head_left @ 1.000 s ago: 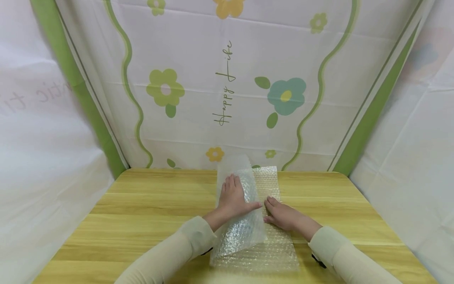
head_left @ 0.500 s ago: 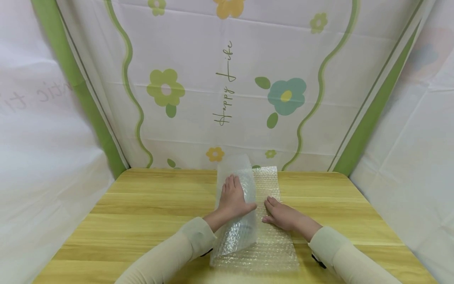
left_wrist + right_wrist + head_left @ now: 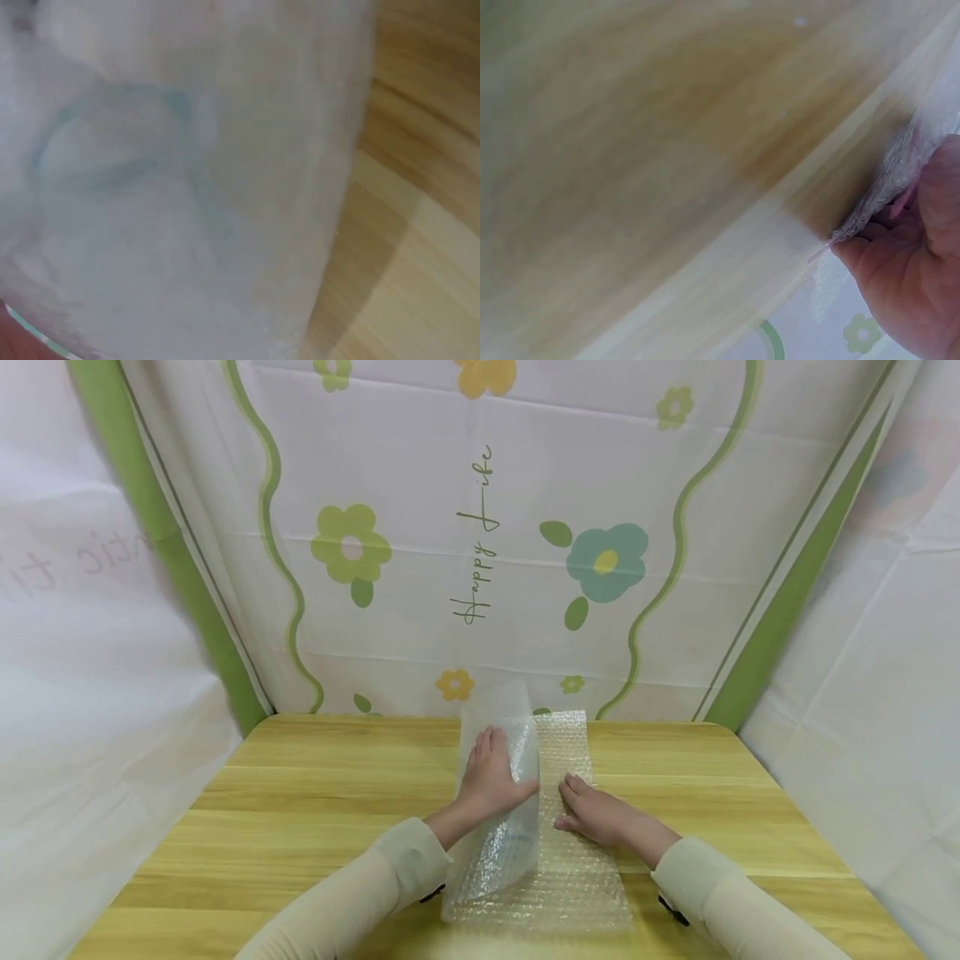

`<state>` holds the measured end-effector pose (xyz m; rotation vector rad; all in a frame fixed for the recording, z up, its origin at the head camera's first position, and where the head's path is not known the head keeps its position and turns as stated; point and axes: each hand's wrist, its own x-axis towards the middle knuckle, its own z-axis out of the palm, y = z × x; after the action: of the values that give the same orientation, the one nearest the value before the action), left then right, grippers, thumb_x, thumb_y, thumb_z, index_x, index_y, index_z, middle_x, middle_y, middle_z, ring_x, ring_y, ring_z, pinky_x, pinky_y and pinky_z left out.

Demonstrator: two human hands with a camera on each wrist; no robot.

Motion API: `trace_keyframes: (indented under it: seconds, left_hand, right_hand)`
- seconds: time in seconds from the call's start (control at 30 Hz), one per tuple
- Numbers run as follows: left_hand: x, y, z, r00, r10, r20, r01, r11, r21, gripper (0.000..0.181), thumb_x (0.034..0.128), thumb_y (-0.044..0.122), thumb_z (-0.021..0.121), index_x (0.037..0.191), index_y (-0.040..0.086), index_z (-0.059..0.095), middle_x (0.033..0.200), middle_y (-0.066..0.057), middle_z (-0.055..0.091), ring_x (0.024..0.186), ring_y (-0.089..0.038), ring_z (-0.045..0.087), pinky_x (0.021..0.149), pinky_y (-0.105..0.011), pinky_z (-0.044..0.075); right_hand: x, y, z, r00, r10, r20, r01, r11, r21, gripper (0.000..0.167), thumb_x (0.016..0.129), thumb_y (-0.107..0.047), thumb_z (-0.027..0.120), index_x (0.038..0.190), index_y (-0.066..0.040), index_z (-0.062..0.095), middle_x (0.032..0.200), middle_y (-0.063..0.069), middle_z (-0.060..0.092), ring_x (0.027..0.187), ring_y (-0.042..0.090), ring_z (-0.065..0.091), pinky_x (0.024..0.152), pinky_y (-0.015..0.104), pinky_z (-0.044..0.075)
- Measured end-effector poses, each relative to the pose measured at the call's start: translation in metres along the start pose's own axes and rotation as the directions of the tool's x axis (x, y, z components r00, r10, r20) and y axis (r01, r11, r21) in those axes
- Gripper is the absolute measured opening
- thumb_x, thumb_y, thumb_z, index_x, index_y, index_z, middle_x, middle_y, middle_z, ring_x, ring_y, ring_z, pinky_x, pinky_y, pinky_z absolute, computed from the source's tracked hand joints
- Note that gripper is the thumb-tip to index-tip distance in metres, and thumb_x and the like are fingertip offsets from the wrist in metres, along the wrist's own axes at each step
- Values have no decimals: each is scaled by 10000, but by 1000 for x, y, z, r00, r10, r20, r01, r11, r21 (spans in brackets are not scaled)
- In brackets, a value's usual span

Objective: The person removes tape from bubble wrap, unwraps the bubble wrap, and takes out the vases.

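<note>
A sheet of clear bubble wrap (image 3: 581, 893) lies on the table, its left part folded over into a cloudy flap (image 3: 498, 868). My left hand (image 3: 491, 783) lies on that flap, fingers extended forward and thumb reaching to its right edge. Through the film (image 3: 262, 225) in the left wrist view, a blurred teal outline (image 3: 112, 176) shows; what it belongs to I cannot tell. My right hand (image 3: 600, 816) rests with extended fingers on the single layer to the right, a little apart from the left thumb. In the right wrist view, the hand (image 3: 915, 285) touches crinkled wrap (image 3: 881, 184).
The wooden table (image 3: 315, 777) spreads out on both sides of the wrap. Behind it hangs a white cloth (image 3: 420, 468) with printed flowers, which the far end of the flap reaches up against. White fabric walls with green edging flank the table.
The flap's right edge has drawn back leftward, baring more of the layer beneath. My left thumb has shifted slightly left with it. The right hand has stayed nearly still.
</note>
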<state>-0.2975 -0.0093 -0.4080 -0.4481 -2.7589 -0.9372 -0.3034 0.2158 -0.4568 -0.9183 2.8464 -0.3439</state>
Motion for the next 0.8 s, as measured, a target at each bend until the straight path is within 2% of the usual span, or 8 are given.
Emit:
trace_keyframes:
  seconds: [0.17,0.37,0.6,0.7,0.8]
  left_hand:
    - [-1,-2,-6,999,2,-36,-5,996,-89,986,730,315,767,1457,-109,253,1503,-295,252,1356,-434,298,1100,-485,282]
    - [1,-6,-11,999,8,-49,-14,992,-127,973,742,297,748,1455,-128,238,1507,-307,242,1389,-412,249,1125,-451,237]
    - [-2,-10,-17,998,-4,-56,-5,985,-174,967,734,246,730,1460,-129,212,1502,-303,243,1371,-409,284,1117,-440,263]
    - [-4,-10,-22,998,4,-58,-16,978,-209,929,725,207,732,1444,-114,240,1463,-282,297,1324,-393,349,1097,-437,304]
    - [-6,-12,-26,999,2,-46,-14,964,-266,927,728,171,729,1451,-107,219,1461,-274,288,1322,-380,349,1099,-432,302]
  right_hand:
    - [1,1,-1,1000,16,9,-16,1000,11,709,998,-373,525,1422,157,322,1486,369,231,1378,476,233,1091,543,262]
    - [1,2,-1,1000,24,19,-24,1000,19,718,998,-388,518,1432,147,314,1495,360,223,1385,470,220,1095,544,253]
    - [0,1,-1,999,22,38,-23,999,35,727,999,-394,510,1441,142,299,1504,353,206,1391,469,203,1098,545,242]
    - [0,1,-2,999,13,40,-15,999,48,726,998,-385,514,1436,152,297,1500,363,202,1387,481,200,1096,551,242]
    - [0,2,-3,999,4,37,-6,999,47,723,998,-375,517,1431,161,297,1493,374,203,1381,490,206,1095,551,244]
